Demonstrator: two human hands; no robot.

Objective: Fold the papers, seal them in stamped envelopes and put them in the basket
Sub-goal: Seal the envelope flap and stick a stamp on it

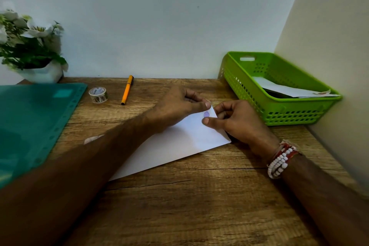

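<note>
At the middle of the wooden table (199, 195) lies the white envelope (179, 146), angled with its far corner toward the basket. On that corner sits a small purple stamp (206, 114), and we judge this to be the stamping step. The stamp is tiny and blurred, so we can't say whether it is fully stuck down.

What could go wrong here? If it is pressed unevenly, the stamp could set crooked or lift at an edge. A sideways push from the thumb might also slide the envelope on the smooth wood.

Now the hands. The left hand (179, 104) reaches across and pinches the envelope's far corner between thumb and curled fingers. The right hand (237, 120) has its fingers curled at the right edge and its thumb tip down on the paper just beside the stamp — a tight pinch, nothing spread. A beaded bracelet (280, 161) sits on that wrist.

Further out, the green basket (295, 115) stands near to the right with a second envelope (287, 90) lying inside. To the left and well apart are an orange pen (127, 90), a tape roll (98, 95) and a teal folder (34, 118).
</note>
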